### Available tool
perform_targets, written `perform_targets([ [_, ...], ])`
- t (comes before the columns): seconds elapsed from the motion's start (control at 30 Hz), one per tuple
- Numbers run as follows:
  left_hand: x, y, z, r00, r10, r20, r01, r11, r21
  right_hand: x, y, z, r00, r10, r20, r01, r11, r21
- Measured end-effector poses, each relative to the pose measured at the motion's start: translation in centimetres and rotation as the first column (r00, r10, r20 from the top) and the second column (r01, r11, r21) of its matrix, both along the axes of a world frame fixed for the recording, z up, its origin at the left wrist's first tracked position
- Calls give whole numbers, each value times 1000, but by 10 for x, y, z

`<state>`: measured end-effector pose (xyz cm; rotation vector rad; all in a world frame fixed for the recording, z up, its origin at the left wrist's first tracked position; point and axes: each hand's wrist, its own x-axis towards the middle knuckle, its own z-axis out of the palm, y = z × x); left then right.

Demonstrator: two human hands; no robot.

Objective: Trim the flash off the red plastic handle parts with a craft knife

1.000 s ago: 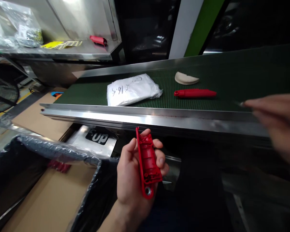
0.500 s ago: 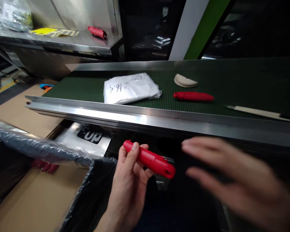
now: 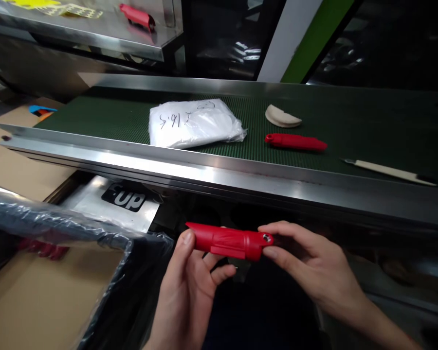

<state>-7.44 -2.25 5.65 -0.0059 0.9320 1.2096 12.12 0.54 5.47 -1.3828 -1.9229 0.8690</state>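
Red plastic casing (image 3: pixel 222 240), roughly level, metal-lined hole at right end, held between both hands

Just past the red piece (image 3: pixel 222 240) between my left hand (image 3: pixel 190 282) and right hand (image 3: pixel 312 262), a shiny metal rail (image 3: pixel 211 174) blocks the way, so a hand must go up and over it. Beyond that, there is a gap between the white bag (image 3: pixel 193 124) and the other red piece (image 3: pixel 295 141), with a thin white tool (image 3: pixel 387 169) farther right. A black bin wall (image 3: pixel 127 287) stands close on my left.
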Motion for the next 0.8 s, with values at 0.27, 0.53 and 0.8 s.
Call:
perform_targets([
  [0.27, -5, 2, -7, 996, 88, 3, -86, 982, -171, -12, 9, -6, 1000, 2, -28, -6, 992, -124],
  [0.53, -19, 6, -19, 992, 88, 86, -78, 990, -118, -34, 14, -3, 988, 148, 42, -153, 975, 163],
  [0.8, -47, 15, -21, 978, 207, -7, -206, 971, -121, -71, 65, 36, 818, 495, 294, -569, 620, 541],
])
